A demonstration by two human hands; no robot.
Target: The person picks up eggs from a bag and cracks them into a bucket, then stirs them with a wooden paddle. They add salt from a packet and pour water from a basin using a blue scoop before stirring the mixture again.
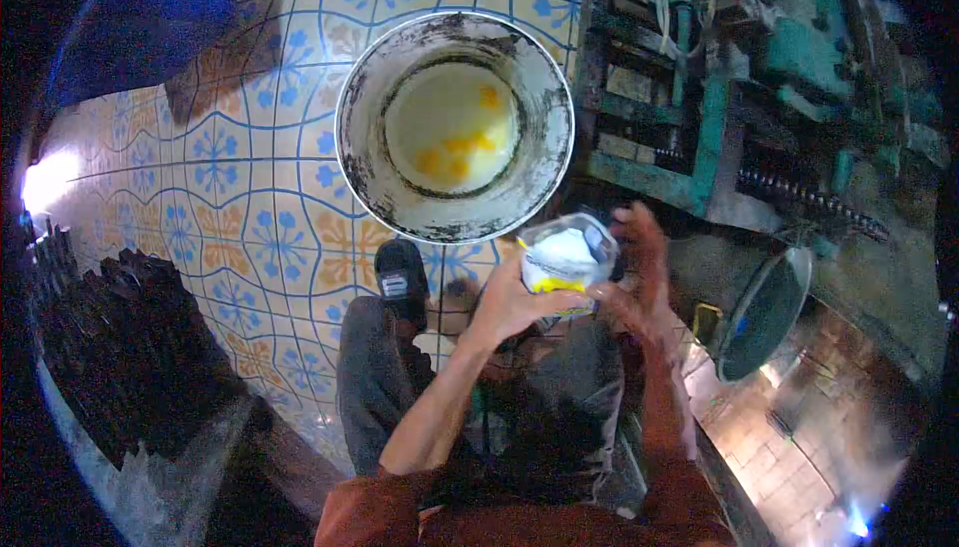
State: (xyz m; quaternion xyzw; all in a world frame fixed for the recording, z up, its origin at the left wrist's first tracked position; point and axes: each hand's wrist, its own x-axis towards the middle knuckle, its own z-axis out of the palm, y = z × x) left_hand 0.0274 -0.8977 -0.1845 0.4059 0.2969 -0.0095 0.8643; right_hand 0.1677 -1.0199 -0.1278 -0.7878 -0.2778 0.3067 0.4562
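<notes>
A clear plastic pack (pixel 569 257) with white contents and a yellow band near its base is gripped in my left hand (pixel 511 302), thumb across its front. My right hand (pixel 644 272) is at the pack's right side, somewhat blurred. Its thumb reaches the lower right edge, while the other fingers are raised and spread beside the top. Just beyond the pack stands a large round bucket (pixel 362 137), its inner wall stained dark. Pale liquid (pixel 440 112) lies in the bottom of it, with several orange-yellow blobs (pixel 458 159) in the liquid.
Patterned tiles (pixel 215 162) cover the floor. Green machinery (pixel 709 137) with a threaded rod stands at the right, near a round sieve-like pan (pixel 764 317). Dark stacked pieces (pixel 120 337) are at the left, and a blue object (pixel 150 22) at the upper left.
</notes>
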